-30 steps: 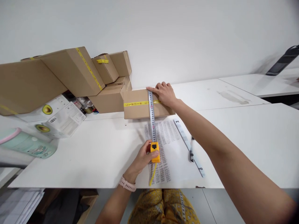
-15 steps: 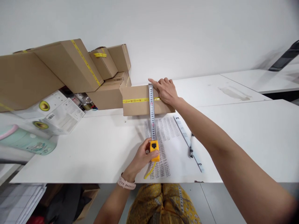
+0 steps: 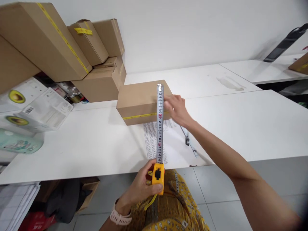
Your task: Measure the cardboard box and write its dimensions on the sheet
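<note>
My left hand [image 3: 144,183] is closed around a yellow tape measure [image 3: 158,179], low by the table's front edge. From its case the silver tape blade [image 3: 159,128] runs up and away, in front of a closed cardboard box [image 3: 139,96]. The blade's far end lies over the box's top face. Yellow printed tape crosses the box's front. At the box's right end is my right hand [image 3: 177,109], its fingers apart and partly bent, close beside the blade. Whether the fingertips touch the box or blade I cannot tell.
Printed sheets [image 3: 151,144] and a pen [image 3: 187,140] lie on the white table [image 3: 96,141] before the box. Stacked cartons [image 3: 93,85], avocado-printed boxes [image 3: 48,106] and a mint green bottle [image 3: 21,141] stand left. A dark object [image 3: 286,43] leans on the wall at right.
My left hand has drawn the tape measure nearer to me, with more blade out. My right hand has come off the blade's far end and box top. The box now shows more of its top face.
</note>
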`<state>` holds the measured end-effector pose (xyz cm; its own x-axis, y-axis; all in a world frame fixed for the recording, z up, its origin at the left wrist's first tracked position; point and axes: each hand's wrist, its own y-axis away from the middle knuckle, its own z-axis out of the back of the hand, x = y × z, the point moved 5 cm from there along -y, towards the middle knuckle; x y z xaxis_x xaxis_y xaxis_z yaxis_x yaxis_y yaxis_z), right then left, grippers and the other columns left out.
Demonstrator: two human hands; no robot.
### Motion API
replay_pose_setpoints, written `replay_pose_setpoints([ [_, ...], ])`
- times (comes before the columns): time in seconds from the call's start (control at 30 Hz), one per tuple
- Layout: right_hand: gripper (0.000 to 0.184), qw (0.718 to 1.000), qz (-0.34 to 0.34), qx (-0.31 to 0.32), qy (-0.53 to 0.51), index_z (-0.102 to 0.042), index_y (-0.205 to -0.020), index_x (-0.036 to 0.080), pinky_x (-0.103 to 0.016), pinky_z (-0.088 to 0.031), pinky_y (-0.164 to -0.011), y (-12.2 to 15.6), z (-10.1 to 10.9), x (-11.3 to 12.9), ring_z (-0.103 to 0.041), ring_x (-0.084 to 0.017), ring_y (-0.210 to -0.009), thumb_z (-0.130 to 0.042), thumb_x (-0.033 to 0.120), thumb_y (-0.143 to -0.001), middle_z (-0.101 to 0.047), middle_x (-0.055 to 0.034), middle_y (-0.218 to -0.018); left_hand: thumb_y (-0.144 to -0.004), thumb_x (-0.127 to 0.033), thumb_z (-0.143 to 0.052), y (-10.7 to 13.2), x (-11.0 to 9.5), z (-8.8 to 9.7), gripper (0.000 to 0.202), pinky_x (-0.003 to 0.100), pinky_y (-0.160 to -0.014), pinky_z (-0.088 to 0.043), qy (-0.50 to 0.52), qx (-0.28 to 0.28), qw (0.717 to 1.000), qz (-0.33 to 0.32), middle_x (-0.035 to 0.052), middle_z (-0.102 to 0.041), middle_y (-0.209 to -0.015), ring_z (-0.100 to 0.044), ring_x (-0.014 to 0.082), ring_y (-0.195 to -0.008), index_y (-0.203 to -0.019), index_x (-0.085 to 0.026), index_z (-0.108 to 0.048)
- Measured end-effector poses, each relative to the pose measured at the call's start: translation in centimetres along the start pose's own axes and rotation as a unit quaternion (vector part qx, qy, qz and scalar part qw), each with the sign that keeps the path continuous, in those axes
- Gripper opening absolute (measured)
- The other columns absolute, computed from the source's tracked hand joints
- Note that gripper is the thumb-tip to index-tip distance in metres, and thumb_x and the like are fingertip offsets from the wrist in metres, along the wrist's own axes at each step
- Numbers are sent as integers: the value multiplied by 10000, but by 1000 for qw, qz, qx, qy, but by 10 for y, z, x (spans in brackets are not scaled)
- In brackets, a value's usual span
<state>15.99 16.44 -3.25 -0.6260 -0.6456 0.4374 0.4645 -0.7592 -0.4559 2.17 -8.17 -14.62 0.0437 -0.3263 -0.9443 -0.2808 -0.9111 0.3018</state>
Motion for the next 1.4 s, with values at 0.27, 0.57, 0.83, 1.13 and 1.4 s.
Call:
replay_pose_setpoints([
  [0.27,459,906,-55,-93,-408,-687,-1213,273,-301,-555,-634,25,67,2,-576,-124,-633,-687,591,-883,-612,12,-755,-713,-443,-815,9,-2,-13,761,364,-885,-517,-144,27,989,32,67,-618,-1238,-613,264,-1047,-1403,-272,-543],
  [0.57,206,916,-18,-35,-400,-672,-1176,264,-231,-534,-518,133,12,63,-634,-102,-586,-610,252,-980,-681,20,-749,-719,-316,-828,19,-13,-12,1104,413,-903,-545,-184,-112,976,-22,133,-521,-1412,-621,260,-1061,-1603,-340,-168],
  [0.83,249,974,-184,-131,-34,-632,-1116,220,-302,-446,-587,132,5,-23,-581,-157,-581,-506,397,-994,-660,-6,-688,-741,-317,-810,10,-78,23,943,347,-730,-614,-343,-285,862,-240,110,-588,-1308,-645,253,-1062,-1538,-306,-307],
  [1.13,406,931,-322,105,139,-587,-1324,189,-411,-464,-777,105,-17,-101,-683,-333,-955,-431,350,-986,-736,-179,-1095,-831,-311,-738,-66,-224,92,635,546,-994,-532,-615,-409,626,-248,90,-641,-1369,-587,366,-1229,-1428,-252,-530],
  [1.4,313,830,-298,-129,-453,-690,-1131,211,-409,-567,-866,119,5,-114,-718,-223,-886,-608,362,-869,-755,-75,-921,-911,-326,-628,-125,-241,120,426,682,-1016,-438,-646,-359,642,-203,86,-653,-1364,-548,405,-1257,-1327,-236,-632],
])
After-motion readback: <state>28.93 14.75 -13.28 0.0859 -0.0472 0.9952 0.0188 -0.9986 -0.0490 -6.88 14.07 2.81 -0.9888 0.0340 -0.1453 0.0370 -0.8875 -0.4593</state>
